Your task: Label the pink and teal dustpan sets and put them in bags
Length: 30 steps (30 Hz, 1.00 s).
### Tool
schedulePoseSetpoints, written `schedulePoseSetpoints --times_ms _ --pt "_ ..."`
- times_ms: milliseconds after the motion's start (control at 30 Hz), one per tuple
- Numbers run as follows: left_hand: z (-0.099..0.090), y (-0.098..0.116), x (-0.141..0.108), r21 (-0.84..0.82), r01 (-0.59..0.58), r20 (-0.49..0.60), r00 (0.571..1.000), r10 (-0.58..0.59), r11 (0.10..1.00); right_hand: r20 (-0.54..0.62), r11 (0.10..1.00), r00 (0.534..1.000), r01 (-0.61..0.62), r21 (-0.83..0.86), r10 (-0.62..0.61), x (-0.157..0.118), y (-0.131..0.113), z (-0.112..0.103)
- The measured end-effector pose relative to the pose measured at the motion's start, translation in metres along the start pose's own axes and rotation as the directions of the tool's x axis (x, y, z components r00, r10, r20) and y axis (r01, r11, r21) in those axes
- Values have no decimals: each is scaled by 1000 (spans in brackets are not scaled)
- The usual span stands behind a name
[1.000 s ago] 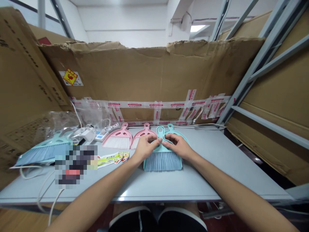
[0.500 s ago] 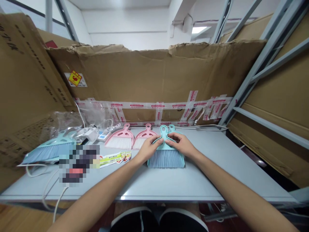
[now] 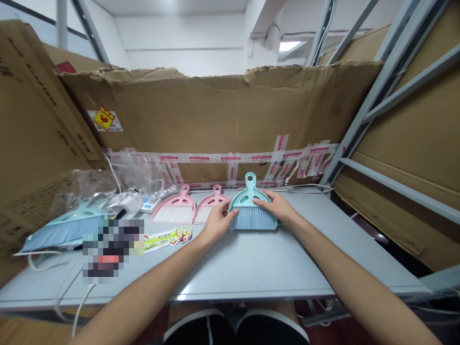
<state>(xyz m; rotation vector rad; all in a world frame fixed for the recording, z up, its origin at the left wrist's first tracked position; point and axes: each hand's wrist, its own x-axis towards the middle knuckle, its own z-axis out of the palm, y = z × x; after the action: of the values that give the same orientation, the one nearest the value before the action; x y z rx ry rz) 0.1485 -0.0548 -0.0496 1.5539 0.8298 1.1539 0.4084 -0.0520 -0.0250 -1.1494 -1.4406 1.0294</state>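
A teal dustpan and brush set [image 3: 253, 218], its blue-grey bristles facing me, is between my hands at the back of the table with its handle upward. My left hand [image 3: 218, 223] grips its left edge, the thumb on the bristle side. My right hand [image 3: 279, 207] is closed on the right edge, thumb in front. The second teal set behind it is hidden now. Just left of my left hand lie two pink dustpan sets with white bristles, the nearer pink set [image 3: 205, 211] partly covered by my fingers and the farther pink set [image 3: 176, 208] in full view.
More teal dustpans and brushes [image 3: 68, 227] lie at the left among clear plastic bags [image 3: 138, 170]. Yellow-green packets [image 3: 167, 238] and a blurred-out dark item [image 3: 115, 249] sit on the grey table [image 3: 269, 273]. Cardboard [image 3: 215, 115] walls the back; white cables [image 3: 84, 299] hang over the front edge.
Both hands have moved the teal set away from me, up toward the back of the table. It now covers the other teal set behind it. My view has shifted slightly right.
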Motion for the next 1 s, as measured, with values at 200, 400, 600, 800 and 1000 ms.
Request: schedulePoseSetpoints --times_ms 200,400,600,800,1000 --pt "0 4 -2 13 -58 -129 990 59 998 89 992 996 -26 127 15 -8 -8 14" --pt "2 16 -6 -38 -83 -129 989 77 996 -23 969 999 -20 245 26 -11 -2 33" --pt "4 21 -9 72 -93 -88 991 99 993 18 981 1000 -12 192 9 -15 2 35" --pt "6 19 -9 169 -117 -164 976 145 979 1 994 996 86 72 -86 -15 -1 37" --pt "4 15 -7 164 -139 -142 976 163 977 10 993 997 70 95 -71 -16 2 38"
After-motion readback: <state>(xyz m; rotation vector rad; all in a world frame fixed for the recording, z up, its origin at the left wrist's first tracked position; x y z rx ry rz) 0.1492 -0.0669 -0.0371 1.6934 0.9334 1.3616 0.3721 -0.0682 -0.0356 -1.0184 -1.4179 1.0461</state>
